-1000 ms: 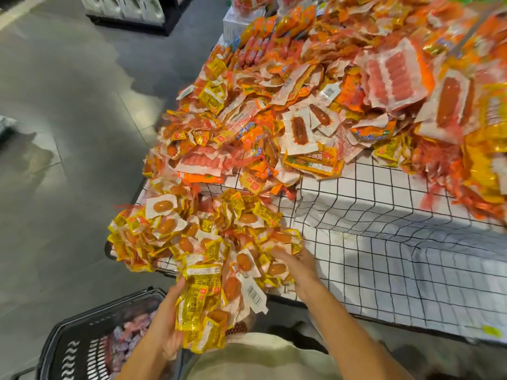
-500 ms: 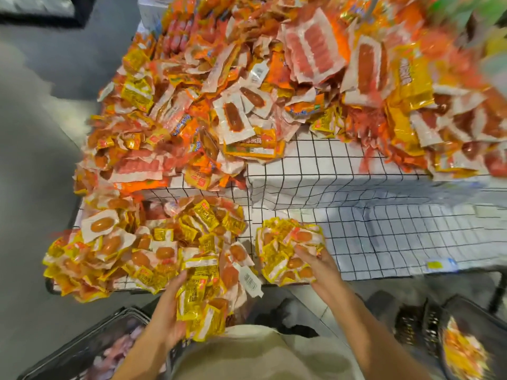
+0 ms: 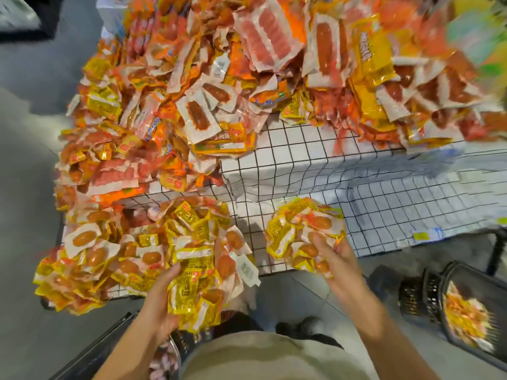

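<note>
My right hand (image 3: 336, 256) grips a bunch of yellow sausage packets (image 3: 299, 231), lifted clear of the pile and held over the wire-grid bin's front part. My left hand (image 3: 162, 300) holds another bunch of yellow packets (image 3: 197, 286) at the bin's near edge, beside the pile of yellow packets (image 3: 109, 253) at the front left of the bin.
A large heap of orange, red and white sausage packs (image 3: 233, 78) fills the back of the wire-grid bin (image 3: 384, 204). A black basket (image 3: 466, 308) holding yellow packets stands on the floor at right. Another black basket (image 3: 109, 349) sits at lower left by my legs.
My right hand has pulled a bunch of yellow packets out of the pile and carried it to the right. The view has swung right, bringing the right basket into sight.
</note>
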